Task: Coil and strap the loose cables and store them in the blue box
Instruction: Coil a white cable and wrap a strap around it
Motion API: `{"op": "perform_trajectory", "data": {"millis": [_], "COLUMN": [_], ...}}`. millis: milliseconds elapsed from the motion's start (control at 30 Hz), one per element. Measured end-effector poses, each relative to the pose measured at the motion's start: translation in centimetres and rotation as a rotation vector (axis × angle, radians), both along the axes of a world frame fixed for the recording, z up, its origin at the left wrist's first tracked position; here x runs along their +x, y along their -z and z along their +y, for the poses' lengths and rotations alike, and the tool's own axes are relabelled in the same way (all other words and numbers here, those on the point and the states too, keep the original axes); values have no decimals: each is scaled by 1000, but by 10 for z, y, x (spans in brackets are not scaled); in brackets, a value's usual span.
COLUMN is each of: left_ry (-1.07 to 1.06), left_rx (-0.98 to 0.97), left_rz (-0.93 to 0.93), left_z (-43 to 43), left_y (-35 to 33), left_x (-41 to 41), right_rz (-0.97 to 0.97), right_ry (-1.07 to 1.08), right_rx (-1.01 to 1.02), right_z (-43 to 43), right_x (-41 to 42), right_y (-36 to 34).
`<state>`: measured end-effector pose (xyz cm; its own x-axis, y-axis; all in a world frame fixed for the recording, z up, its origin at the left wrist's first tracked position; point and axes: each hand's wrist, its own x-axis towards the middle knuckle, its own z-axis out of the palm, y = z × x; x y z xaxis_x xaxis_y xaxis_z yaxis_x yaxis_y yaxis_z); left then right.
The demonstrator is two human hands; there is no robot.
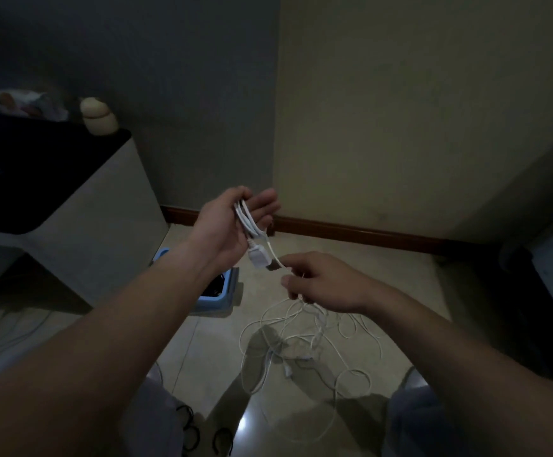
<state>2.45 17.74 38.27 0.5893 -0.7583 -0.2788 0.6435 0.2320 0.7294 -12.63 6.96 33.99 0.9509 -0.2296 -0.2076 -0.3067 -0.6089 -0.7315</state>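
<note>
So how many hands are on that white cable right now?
2. The left hand, raised, holds a few loops of the white cable across its palm; the right hand, lower, pinches the strand that runs down to the tangle on the floor. None hidden.

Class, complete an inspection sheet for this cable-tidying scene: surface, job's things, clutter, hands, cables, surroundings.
Surface: glossy tiled floor.
Job's things: blue box on the floor behind the left forearm, dark contents; white cable, partly coiled.
Clutter: black loops near the bottom edge.
Hands: left hand holds the coils; right hand pinches the strand.
Cables: the rest lies tangled on the floor.
Surroundings: cabinet at left, brown baseboard, bare walls.
</note>
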Motion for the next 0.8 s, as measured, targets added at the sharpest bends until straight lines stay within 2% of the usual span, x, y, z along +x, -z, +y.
{"op": "perform_trajectory", "data": {"millis": [100,300,433,533,600,700,733,800], "left_ry": [-4,156,260,275,346,556,620,717], "left_rx": [13,214,291,413,467,402,378,336], "left_rz": [-110,-480,-563,-703,-648,-481,-496,-546], "left_z": [-1,-9,-10,-11,-14,-13,-13,-10], "left_y": [5,19,32,38,40,41,42,41], "left_x": [7,-5,-13,-15,-19,-28,-30,-32], "right_rz": [-45,-43,-160,-191,-191,-226,-222,-187], "right_ry": [-12,-59,-146,-107,-65,17,51,142], "right_rx": [-63,-186,-254,-257,-261,-160,-141,-235], "right_z": [4,8,8,4,2,0,-3,-9], "right_x": [2,3,1,-1,-3,-5,-5,-6], "right_y": [-4,-18,-27,-30,-31,-34,-34,-34]}}
